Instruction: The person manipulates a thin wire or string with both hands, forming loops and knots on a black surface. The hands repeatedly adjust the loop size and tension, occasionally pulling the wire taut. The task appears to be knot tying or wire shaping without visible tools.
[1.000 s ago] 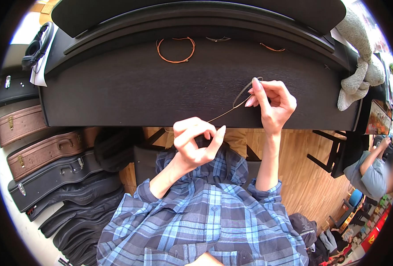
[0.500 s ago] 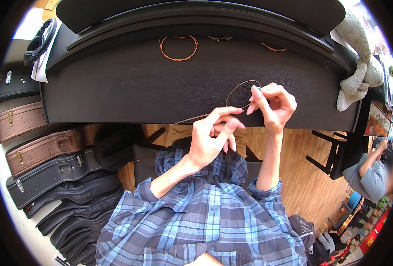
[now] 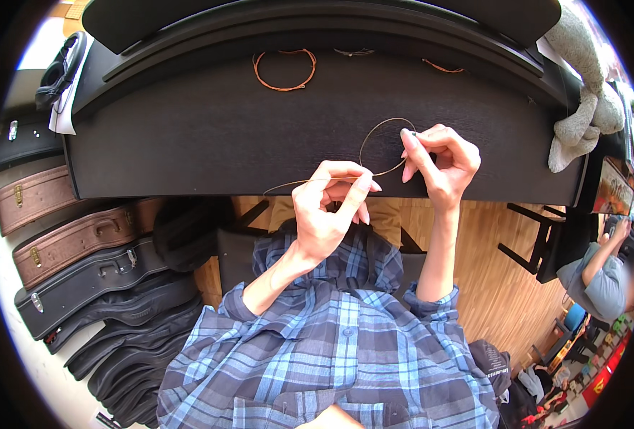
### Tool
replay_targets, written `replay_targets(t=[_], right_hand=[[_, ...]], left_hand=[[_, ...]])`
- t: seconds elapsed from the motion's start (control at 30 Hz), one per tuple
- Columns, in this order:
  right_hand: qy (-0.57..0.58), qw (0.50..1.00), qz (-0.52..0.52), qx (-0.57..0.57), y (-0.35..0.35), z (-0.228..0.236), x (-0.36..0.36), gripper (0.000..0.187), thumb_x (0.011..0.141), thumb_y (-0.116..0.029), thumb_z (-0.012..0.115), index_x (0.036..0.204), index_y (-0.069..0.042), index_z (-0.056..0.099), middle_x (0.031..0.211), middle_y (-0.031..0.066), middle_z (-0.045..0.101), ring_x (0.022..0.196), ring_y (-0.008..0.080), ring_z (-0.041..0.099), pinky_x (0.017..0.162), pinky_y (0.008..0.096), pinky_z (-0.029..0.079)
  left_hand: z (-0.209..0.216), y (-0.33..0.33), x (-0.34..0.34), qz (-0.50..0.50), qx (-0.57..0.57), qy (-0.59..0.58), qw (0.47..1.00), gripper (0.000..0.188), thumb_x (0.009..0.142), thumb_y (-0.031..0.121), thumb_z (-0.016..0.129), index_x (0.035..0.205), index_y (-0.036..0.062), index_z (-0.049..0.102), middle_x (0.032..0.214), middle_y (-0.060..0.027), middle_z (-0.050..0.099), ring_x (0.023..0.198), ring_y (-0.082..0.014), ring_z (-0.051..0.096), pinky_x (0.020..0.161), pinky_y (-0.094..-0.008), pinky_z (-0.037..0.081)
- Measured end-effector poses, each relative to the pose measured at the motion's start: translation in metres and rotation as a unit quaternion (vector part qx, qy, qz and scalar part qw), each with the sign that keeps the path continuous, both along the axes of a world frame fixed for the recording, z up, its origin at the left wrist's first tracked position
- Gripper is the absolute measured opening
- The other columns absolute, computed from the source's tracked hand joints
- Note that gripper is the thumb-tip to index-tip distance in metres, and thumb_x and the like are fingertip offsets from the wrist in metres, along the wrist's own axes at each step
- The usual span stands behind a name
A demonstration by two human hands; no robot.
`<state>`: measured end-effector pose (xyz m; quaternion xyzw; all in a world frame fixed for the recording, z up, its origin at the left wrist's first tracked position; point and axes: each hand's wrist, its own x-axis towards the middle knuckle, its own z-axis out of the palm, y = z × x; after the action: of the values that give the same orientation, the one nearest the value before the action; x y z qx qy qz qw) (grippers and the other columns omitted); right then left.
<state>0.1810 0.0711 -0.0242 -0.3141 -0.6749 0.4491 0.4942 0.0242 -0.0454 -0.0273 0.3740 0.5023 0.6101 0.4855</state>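
A thin brownish-gold guitar string (image 3: 362, 145) runs between my hands over the front of the black tabletop (image 3: 188, 136). My right hand (image 3: 444, 166) pinches it between thumb and fingertips at the top of a round loop. Lower and to the left, my left hand (image 3: 322, 211) closes thumb and forefinger on the string at the bottom of that loop. A free length trails left past the left hand, beyond the table's front edge. The bit inside the right fingertips is hidden.
Toward the back lie a copper-coloured coiled string (image 3: 281, 90), a silvery coil (image 3: 354, 52) and another orange one (image 3: 443, 67). A grey plush toy (image 3: 574, 132) hangs at the right end, headphones (image 3: 61, 71) at the left. Instrument cases (image 3: 81, 247) stand left; another person (image 3: 596, 282) is far right.
My left thumb and forefinger have come together on the string, and the hand has shifted slightly left. The loop stands a little higher and rounder. My right hand keeps its pinch.
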Motion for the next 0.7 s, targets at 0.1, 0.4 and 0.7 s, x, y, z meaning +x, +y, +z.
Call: replay_targets(t=[0.1, 0.4, 0.7], right_hand=[[-0.001, 1.0, -0.012, -0.028, -0.001, 0.002, -0.001, 0.007, 0.086, 0.009, 0.074, 0.086, 0.005, 0.069, 0.07, 0.0109, 0.068, 0.051, 0.0119, 0.064, 0.048, 0.0206, 0.047], [-0.024, 0.997, -0.056, -0.047, -0.001, 0.002, -0.006, 0.007, 0.086, 0.001, 0.078, 0.085, 0.003, 0.072, 0.066, 0.007, 0.07, 0.055, 0.0104, 0.068, 0.054, 0.0194, 0.05], [-0.096, 0.994, -0.047, 0.014, -0.002, 0.001, -0.007, 0.01, 0.083, 0.003, 0.079, 0.08, 0.003, 0.069, 0.065, 0.0076, 0.069, 0.054, 0.0108, 0.068, 0.052, 0.0202, 0.048]], left_hand=[[-0.002, 0.0, 0.0, 0.003, -0.009, -0.009, 1.0, 0.014, 0.102, 0.006, 0.061, 0.11, -0.0036, 0.057, 0.089, -0.0171, 0.072, 0.056, -0.0145, 0.066, 0.049, -0.0241, 0.053], [0.0, 0.0, -0.002, 0.009, 0.027, 0.081, 0.996, 0.011, 0.092, -0.006, 0.069, 0.103, -0.0044, 0.065, 0.09, -0.0142, 0.073, 0.06, -0.0137, 0.069, 0.053, -0.0236, 0.056], [0.005, 0.014, -0.002, 0.059, 0.093, 0.176, 0.978, 0.017, 0.092, -0.005, 0.069, 0.107, -0.0068, 0.061, 0.1, -0.0182, 0.073, 0.072, -0.0199, 0.075, 0.057, -0.0244, 0.059]])
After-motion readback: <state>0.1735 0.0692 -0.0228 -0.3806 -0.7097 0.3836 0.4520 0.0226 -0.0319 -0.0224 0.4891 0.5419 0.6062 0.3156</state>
